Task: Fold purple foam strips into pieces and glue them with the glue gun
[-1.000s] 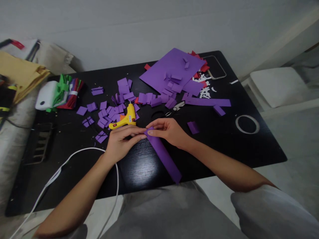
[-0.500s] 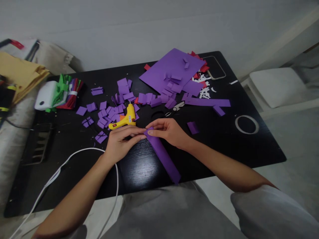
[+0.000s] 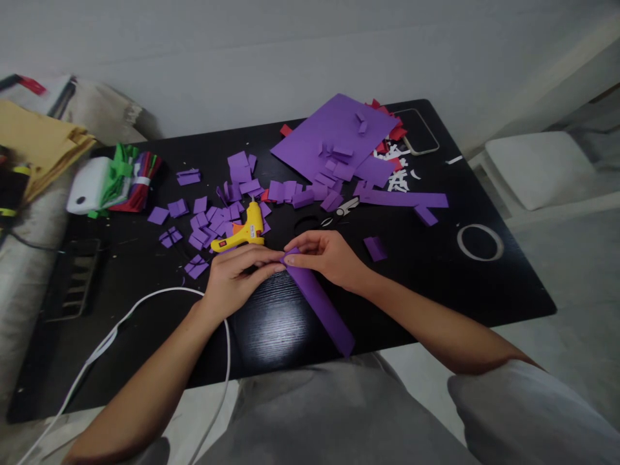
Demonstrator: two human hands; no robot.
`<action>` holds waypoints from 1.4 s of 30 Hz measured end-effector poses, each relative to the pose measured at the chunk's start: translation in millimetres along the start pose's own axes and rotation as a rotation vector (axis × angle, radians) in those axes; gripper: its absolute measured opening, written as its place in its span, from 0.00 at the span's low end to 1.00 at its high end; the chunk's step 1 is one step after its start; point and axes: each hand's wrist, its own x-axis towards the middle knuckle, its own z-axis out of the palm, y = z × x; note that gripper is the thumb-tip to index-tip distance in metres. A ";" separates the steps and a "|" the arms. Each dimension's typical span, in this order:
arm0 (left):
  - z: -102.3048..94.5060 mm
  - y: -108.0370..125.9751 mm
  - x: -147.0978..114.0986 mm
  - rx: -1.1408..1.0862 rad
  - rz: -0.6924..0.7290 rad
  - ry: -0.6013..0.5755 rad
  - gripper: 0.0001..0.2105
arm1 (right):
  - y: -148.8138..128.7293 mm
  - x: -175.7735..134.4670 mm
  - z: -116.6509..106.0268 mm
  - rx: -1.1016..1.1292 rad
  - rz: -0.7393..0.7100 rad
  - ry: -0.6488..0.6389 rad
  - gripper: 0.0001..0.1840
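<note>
A long purple paper strip (image 3: 322, 309) slants across the table, its far end pinched between both hands and its near end by the table's front edge. My left hand (image 3: 237, 274) is closed, thumb and fingers pressed on the strip's far tip. From the other side my right hand (image 3: 329, 257) grips the same end with thumb and index finger; the fold there is partly covered by fingertips. Just beyond my left hand lies a yellow glue gun (image 3: 245, 229) among several folded purple paper pieces (image 3: 206, 223). Scissors (image 3: 339, 212) rest beyond my right hand.
A large purple sheet (image 3: 310, 139) lies at the back, near white scraps (image 3: 398, 174) and a phone-shaped frame (image 3: 420, 132). A tape ring (image 3: 479, 243) sits at right. Bundled coloured strips (image 3: 138, 181) stand at left. A white cable (image 3: 145, 299) crosses the front left.
The strip's near end has swung slightly to the right. Both hands keep their pinch at the far end, with only tiny finger shifts.
</note>
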 end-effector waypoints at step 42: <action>-0.8 -0.3 -3.5 0.031 0.003 -0.015 0.07 | 1.0 0.0 0.1 -0.005 -0.020 -0.007 0.17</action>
